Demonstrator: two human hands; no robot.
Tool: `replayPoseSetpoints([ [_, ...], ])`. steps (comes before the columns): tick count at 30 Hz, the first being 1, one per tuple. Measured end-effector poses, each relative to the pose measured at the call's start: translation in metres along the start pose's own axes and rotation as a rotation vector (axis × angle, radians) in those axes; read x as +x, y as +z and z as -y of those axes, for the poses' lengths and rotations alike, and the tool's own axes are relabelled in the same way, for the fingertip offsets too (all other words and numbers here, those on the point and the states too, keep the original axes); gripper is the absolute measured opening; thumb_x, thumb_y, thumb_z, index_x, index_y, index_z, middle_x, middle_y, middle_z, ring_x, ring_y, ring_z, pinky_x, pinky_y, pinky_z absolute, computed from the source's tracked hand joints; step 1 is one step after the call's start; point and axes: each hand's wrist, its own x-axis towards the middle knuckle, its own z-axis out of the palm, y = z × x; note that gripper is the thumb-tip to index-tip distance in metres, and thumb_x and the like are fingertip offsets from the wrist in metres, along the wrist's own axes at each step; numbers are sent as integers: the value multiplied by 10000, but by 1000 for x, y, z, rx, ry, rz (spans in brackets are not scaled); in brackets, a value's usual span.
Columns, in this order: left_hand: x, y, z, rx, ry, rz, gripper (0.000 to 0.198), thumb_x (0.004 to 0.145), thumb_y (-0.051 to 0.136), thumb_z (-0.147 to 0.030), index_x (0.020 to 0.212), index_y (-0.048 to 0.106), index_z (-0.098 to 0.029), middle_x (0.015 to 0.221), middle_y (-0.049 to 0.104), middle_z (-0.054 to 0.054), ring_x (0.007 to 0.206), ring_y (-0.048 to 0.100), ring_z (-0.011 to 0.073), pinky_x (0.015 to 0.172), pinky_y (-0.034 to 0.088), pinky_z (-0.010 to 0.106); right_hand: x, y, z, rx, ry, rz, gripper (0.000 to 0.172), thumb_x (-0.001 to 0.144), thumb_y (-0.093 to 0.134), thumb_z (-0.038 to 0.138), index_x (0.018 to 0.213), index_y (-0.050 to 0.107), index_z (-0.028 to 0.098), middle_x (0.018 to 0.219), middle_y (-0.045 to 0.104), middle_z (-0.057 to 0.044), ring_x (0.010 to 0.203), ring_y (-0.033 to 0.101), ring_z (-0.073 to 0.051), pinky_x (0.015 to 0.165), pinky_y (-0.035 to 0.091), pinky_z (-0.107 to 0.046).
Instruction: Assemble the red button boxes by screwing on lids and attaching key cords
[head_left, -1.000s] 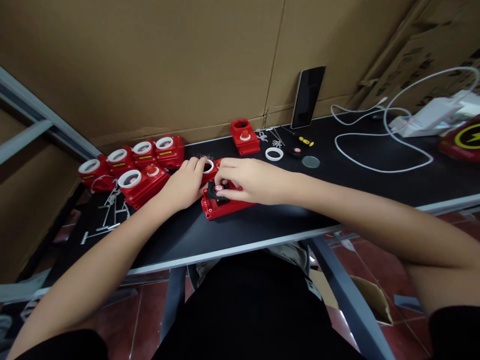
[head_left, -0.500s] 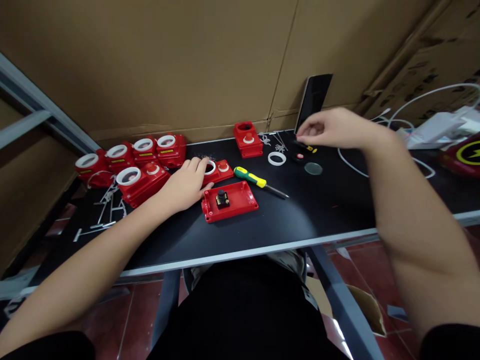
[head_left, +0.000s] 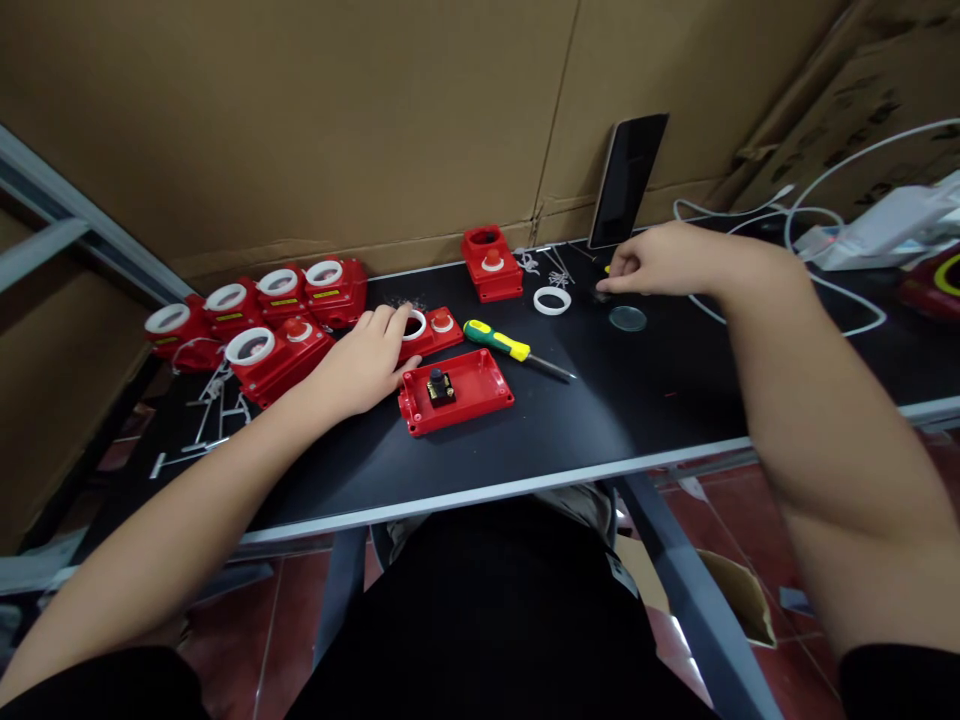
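My left hand [head_left: 367,358] lies around the left end of a red cover [head_left: 431,338] that has a white ring and a red button. Its thumb is at the near edge and its fingers are over the far part. Just in front sits an open red housing [head_left: 480,382] with a black switch block [head_left: 439,386] inside. A yellow-green screwdriver [head_left: 499,340] lies to the right of the cover. At the back right, my right hand [head_left: 628,268] is closed in a pinch on a small dark round part [head_left: 601,296], mostly hidden by the fingers.
Several assembled red boxes [head_left: 277,362] stand at the left, near metal T-shaped rods [head_left: 196,445]. Another red cover [head_left: 491,262], a white ring [head_left: 552,300], screws [head_left: 559,280] and a glass disc [head_left: 628,318] lie farther back. A phone [head_left: 628,180] leans on the cardboard; white cables [head_left: 847,325] run right.
My right hand has come down onto the small dark round part that lay beside the white ring, and its fingers have closed there. My left hand stays at the red cover.
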Motion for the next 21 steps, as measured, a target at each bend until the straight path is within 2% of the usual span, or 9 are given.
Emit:
replayPoseSetpoints([
  [3,0,0,0,8,-4,6,764,1133,566,-431,1771,410,-42,1618,584,298,1473,605,470,1287,536,652,0,1,0,26,-23,13,162,1010,836,373,942,835,225,1020,855,-111,928,766,-308,821,549,-439],
  [6,0,1,0,9,1,5,766,1136,558,-425,1777,398,-36,1618,583,303,1469,604,473,1281,537,658,0,1,4,29,-19,38,188,985,855,391,885,793,245,987,851,-98,950,784,-331,842,565,-450],
  [12,0,1,-1,-8,-11,6,763,1131,580,-424,1774,401,-56,1606,588,292,1464,612,464,1284,531,648,0,1,9,77,50,167,261,1074,740,408,863,741,254,785,805,-60,798,803,-305,881,597,-471],
  [16,0,0,-4,1,-10,16,763,1133,561,-411,1773,388,-34,1616,584,312,1468,604,476,1274,537,672,6,5,2,87,12,153,224,1046,764,417,893,769,253,829,822,-60,794,802,-296,886,601,-465],
  [21,1,1,-2,30,-1,11,746,1133,569,-388,1767,403,-33,1618,604,311,1467,626,467,1267,549,655,21,17,-10,-70,-124,60,199,951,789,441,854,811,269,815,804,-87,822,774,-346,862,610,-516],
])
